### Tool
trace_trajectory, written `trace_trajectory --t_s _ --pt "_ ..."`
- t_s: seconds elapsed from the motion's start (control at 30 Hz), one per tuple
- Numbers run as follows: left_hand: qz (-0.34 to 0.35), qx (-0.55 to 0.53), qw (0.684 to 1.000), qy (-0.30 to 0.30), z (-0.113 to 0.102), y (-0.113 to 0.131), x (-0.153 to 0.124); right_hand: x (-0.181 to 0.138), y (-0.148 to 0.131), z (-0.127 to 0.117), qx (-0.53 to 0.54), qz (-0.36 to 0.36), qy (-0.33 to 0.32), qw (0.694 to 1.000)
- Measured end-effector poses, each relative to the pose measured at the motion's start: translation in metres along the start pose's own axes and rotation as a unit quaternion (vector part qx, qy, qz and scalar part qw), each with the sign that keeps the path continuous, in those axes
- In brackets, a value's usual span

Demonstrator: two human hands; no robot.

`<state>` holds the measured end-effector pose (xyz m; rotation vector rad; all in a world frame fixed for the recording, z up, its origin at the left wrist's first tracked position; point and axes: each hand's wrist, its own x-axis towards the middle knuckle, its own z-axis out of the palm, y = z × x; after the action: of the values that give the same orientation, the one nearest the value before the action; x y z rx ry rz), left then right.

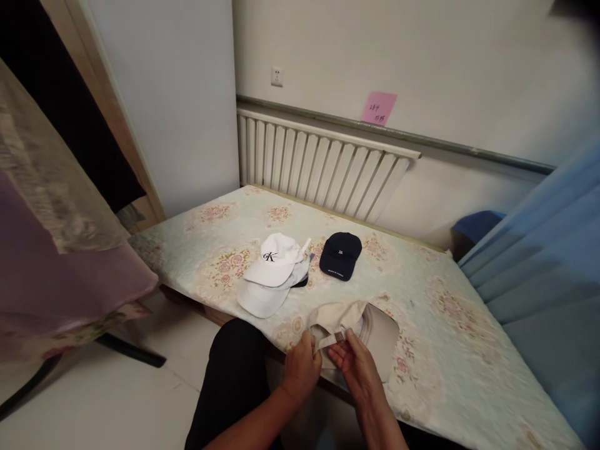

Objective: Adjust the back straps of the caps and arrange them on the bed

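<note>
A beige baseball cap (pixel 342 314) lies near the front edge of the bed, its brim to the right and its back strap towards me. My left hand (pixel 302 367) is closed on the left end of that strap. With thumb and fingers, my right hand (pixel 359 365) pinches the strap near its buckle. Beyond, to the left, a white cap (pixel 276 262) with black letters rests on top of other pale caps (pixel 264 301). A dark navy cap (pixel 341 255) sits by itself to the right of that stack.
The caps are on a bed with a flowered cover (pixel 431 350). Behind it stand a white radiator (pixel 323 165) and a wall with a pink note (pixel 379 108). A blue curtain (pixel 539 269) hangs at right; clothes (pixel 51 156) hang at left.
</note>
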<state>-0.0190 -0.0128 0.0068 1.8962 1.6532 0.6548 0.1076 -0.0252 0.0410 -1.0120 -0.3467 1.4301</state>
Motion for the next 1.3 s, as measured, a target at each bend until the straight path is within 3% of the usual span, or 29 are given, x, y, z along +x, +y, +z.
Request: trace_trajectory --t_s 0.33,0.6,0.77,0.97,1.3 --pt "0.012 -0.01 1.0 -0.004 -0.004 0.002 -0.003 -0.001 0.004 0.006 -0.021 -0.025 0.01 0.999" --pt "-0.004 -0.037 0.999 -0.006 -0.005 0.004 -0.004 -0.001 0.001 0.003 0.002 -0.009 0.01 1.0" --pt "0.03 -0.065 0.997 -0.011 -0.01 0.005 -0.002 0.005 0.002 -0.003 0.015 0.015 0.005 1.0" --pt "0.073 -0.062 0.995 -0.036 -0.013 0.004 0.002 0.012 -0.005 -0.007 0.026 0.018 0.036 0.999" --pt "0.079 -0.021 0.996 -0.041 -0.016 -0.002 0.0 0.026 -0.014 -0.006 -0.018 0.009 0.115 0.993"
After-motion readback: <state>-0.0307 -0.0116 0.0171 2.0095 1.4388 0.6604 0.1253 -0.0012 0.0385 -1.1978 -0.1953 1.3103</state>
